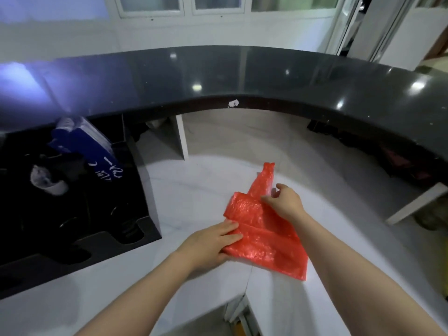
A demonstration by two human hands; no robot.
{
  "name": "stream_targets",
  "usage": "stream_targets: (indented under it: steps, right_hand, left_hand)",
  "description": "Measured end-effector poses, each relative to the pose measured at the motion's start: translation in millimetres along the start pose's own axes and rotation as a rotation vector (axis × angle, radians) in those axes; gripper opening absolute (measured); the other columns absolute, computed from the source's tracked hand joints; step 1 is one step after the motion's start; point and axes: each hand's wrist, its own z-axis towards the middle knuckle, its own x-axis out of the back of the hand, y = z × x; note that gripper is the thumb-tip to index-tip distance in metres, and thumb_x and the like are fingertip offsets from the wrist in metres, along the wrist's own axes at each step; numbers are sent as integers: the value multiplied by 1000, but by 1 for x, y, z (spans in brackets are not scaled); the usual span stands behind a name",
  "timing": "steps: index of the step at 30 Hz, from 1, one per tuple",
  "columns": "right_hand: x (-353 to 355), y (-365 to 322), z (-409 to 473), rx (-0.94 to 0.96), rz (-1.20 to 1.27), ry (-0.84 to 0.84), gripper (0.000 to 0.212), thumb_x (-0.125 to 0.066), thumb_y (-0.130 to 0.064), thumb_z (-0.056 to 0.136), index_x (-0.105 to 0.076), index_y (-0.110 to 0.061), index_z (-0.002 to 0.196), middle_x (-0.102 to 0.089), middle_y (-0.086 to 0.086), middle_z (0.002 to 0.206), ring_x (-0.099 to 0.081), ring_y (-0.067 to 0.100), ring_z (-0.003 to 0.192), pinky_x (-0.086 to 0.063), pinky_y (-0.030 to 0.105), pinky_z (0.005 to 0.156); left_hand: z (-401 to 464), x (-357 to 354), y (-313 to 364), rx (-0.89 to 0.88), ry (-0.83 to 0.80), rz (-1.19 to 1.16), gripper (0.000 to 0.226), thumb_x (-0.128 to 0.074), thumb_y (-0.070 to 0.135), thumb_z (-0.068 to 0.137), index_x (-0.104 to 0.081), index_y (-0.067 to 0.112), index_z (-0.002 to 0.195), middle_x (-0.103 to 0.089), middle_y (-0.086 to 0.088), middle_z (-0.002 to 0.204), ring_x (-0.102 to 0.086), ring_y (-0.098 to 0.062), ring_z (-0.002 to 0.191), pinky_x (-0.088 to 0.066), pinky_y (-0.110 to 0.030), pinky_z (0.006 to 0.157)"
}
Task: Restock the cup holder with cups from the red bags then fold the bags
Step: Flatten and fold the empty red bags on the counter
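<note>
head view: red bag [266,238] lies flat on the white bench [194,190], partly folded. its long axis runs diagonally from the near right corner up to the handle strip at far centre. left hand [211,246] is at the bag's left edge, fingers fairly straight on top w/ thumb seemingly tucked under, pinning it. right hand [283,202] is farther up, fingers curled, pinching the plastic near the handle base. right hand is nearer the handle end, so prob the next fold brings that end toward the left hand. black cup holder [80,226] sits well to the left.
</note>
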Motion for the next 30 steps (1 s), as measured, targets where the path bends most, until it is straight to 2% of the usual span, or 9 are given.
stream_targets:
  steps: [3, 6, 10, 11, 13, 16, 21, 26, 30]
  right_hand:
    - [-4, -7, 12, -42, 119, -53, 58, -78, -41, 73, -57, -13, 120, -67, 6, 104, -64, 25, 91, -47, 31, 74]
    - [-8, -17, 17, -12, 76, -122, 31, -79, -35, 71, -64, -19, 94, -67, 1, 85, -65, 21, 79, -45, 29, 64]
    - [-7, -30, 7, 239, 108, 33, 9, -71, -9, 72, -67, -18, 71, -67, 8, 83, -63, 30, 84, -45, 33, 70]
    - [-7, -30, 1, 366, 72, 43, 15, -66, -2, 72, -72, -13, 79, -68, 11, 95, -62, 31, 95, -46, 33, 78]
    - [-7, -27, -14, 562, -31, -69, 49, -57, 8, 71, -70, -13, 114, -59, 12, 130, -52, 27, 122, -40, 32, 102]
    - [-9, -12, -33, 709, -301, -261, 78, -51, 3, 73, -39, -22, 146, -31, 5, 155, -26, 24, 144, -22, 36, 117]
    - [-10, 4, -41, 566, -521, -389, 79, -49, -16, 86, -11, -32, 153, 1, -9, 161, 2, 15, 148, -10, 45, 118]
    - [-11, 5, -41, 541, -578, -416, 95, -62, -56, 82, -2, -34, 153, 5, -10, 161, 1, 18, 148, -10, 48, 119]
    - [-16, 6, -49, 496, -547, -345, 97, -65, -56, 79, -6, -34, 153, -5, -8, 162, -4, 21, 148, -10, 45, 119]
  left_hand:
    - [-6, -3, -2, -13, -39, -24, 71, -56, 52, 89, -23, 35, 150, -4, 17, 158, 5, 2, 143, -2, -18, 116]
    - [-4, -1, -5, -23, -83, -12, 78, -60, 53, 85, -21, 35, 150, -2, 15, 158, 6, -2, 144, 4, -20, 116]
    - [-4, 0, -5, -7, -96, -36, 78, -61, 52, 85, -22, 33, 150, -7, 10, 160, 1, -7, 146, -2, -26, 119]
    - [-4, -1, -6, -3, -95, -41, 78, -61, 52, 85, -22, 34, 150, -7, 11, 160, 1, -7, 147, -2, -26, 119]
    - [-4, -1, -5, 9, -88, -37, 77, -61, 52, 85, -23, 36, 149, -8, 12, 160, 0, -7, 146, -3, -23, 118]
    - [-3, -1, -4, 23, -74, -40, 72, -58, 51, 87, -24, 37, 149, -11, 11, 159, -1, -7, 146, -3, -22, 116]
    - [-12, -4, 3, 23, -46, -72, 59, -50, 46, 94, -29, 35, 148, -14, 12, 159, -4, -4, 146, -12, -25, 119]
    - [-32, -3, -2, 68, -10, -102, 57, -50, 26, 89, -37, 38, 144, -18, 20, 156, -3, 9, 140, -12, -19, 117]
    - [-44, 2, -11, 62, -2, -66, 58, -52, 25, 87, -40, 34, 143, -22, 15, 156, -11, -3, 145, -1, -15, 113]
